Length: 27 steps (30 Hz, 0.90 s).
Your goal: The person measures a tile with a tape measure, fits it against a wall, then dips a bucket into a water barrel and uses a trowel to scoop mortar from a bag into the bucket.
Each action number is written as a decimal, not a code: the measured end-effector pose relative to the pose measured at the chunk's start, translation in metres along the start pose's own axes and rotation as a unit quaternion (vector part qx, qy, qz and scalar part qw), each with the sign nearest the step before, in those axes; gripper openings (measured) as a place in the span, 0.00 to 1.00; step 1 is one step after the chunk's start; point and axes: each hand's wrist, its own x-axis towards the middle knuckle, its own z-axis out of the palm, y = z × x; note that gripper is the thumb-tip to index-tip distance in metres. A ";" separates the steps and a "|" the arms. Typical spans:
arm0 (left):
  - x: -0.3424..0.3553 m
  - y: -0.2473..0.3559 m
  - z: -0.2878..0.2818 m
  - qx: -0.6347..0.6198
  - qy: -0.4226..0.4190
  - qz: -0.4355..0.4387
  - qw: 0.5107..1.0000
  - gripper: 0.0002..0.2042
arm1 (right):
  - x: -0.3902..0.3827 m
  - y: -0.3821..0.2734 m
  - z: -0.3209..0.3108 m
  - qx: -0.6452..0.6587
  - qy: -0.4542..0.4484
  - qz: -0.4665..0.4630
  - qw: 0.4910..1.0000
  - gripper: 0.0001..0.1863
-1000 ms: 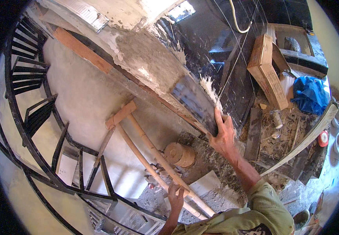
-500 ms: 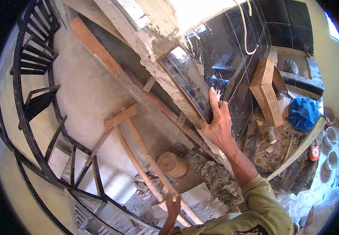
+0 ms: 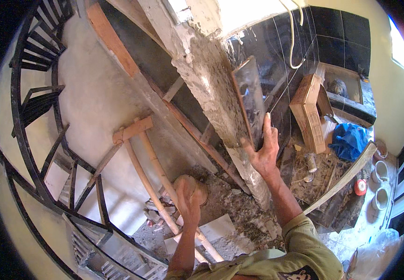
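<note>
1. The left hand (image 3: 189, 201) hangs low over the rubble-strewn floor (image 3: 239, 214), fingers loosely curled and holding nothing, just beside a bamboo pole (image 3: 153, 170).
2. The right hand (image 3: 262, 151) reaches up with fingers spread wide, palm pressed flat against the lower end of a dark tile (image 3: 251, 100); it pushes rather than grasps.
3. The tile stands upright against the mortar-smeared face of a rough concrete column (image 3: 206, 70).
4. Beyond lie a cardboard box (image 3: 307, 112) and a blue bag (image 3: 349, 140).
5. A black tiled wall (image 3: 332, 28) stands behind.
</note>
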 end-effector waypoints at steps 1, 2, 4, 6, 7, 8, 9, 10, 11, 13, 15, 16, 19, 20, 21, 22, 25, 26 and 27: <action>0.017 0.016 0.003 0.020 0.001 0.039 0.999 0.32 | 0.000 -0.002 0.003 -0.004 -0.011 -0.005 1.000 0.49; 0.035 0.041 0.016 -0.033 0.005 0.062 0.998 0.33 | 0.003 -0.005 0.007 0.033 -0.005 -0.022 0.999 0.51; 0.069 0.082 0.046 -0.109 0.012 0.115 0.987 0.35 | 0.008 -0.007 0.015 0.018 -0.014 -0.021 1.000 0.51; 0.099 0.123 0.067 -0.106 -0.002 0.165 0.981 0.37 | 0.013 -0.016 0.024 0.003 -0.020 -0.002 1.000 0.50; 0.111 0.141 0.079 -0.090 -0.021 0.182 0.979 0.39 | 0.018 -0.015 0.026 0.001 -0.017 -0.005 1.000 0.50; 0.122 0.150 0.090 -0.088 -0.022 0.184 0.979 0.39 | 0.021 -0.016 0.028 -0.007 -0.017 0.004 1.000 0.50; 0.130 0.157 0.099 -0.075 -0.014 0.203 0.976 0.41 | 0.023 -0.018 0.030 -0.014 -0.019 0.012 1.000 0.50; 0.138 0.162 0.106 -0.062 -0.007 0.222 0.973 0.43 | 0.025 -0.020 0.031 -0.020 -0.017 0.019 0.999 0.50; 0.144 0.165 0.110 -0.061 -0.008 0.224 0.973 0.43 | 0.027 -0.021 0.032 -0.019 -0.015 0.020 1.000 0.50; 0.156 0.168 0.119 -0.003 0.003 0.254 0.967 0.46 | 0.031 -0.021 0.033 -0.026 -0.011 0.005 1.000 0.50; 0.166 0.170 0.126 0.019 0.000 0.242 0.970 0.45 | 0.028 -0.015 0.039 -0.029 -0.008 0.006 1.000 0.50; 0.173 0.167 0.131 0.031 0.016 0.265 0.964 0.45 | 0.027 -0.015 0.041 -0.043 0.000 -0.002 0.999 0.50; 0.182 0.168 0.140 0.056 0.039 0.298 0.952 0.44 | 0.024 -0.014 0.045 -0.058 0.008 -0.007 0.998 0.49; 0.184 0.169 0.140 0.075 0.047 0.309 0.947 0.44 | 0.024 -0.016 0.046 -0.074 0.014 -0.009 0.997 0.48; 0.186 0.167 0.140 0.077 0.054 0.308 0.947 0.44 | 0.024 -0.019 0.047 -0.091 0.019 -0.010 0.996 0.47; 0.188 0.163 0.141 0.094 0.060 0.325 0.939 0.44 | 0.026 -0.021 0.046 -0.101 0.014 -0.003 0.995 0.45; 0.194 0.158 0.141 0.106 0.071 0.348 0.929 0.44 | 0.028 -0.027 0.046 -0.139 0.012 -0.007 0.990 0.44; 0.193 0.159 0.143 0.102 0.072 0.346 0.930 0.44 | 0.027 -0.026 0.046 -0.142 0.014 -0.007 0.990 0.44; 0.193 0.159 0.144 0.098 0.074 0.344 0.931 0.43 | 0.028 -0.024 0.047 -0.144 0.012 -0.010 0.989 0.44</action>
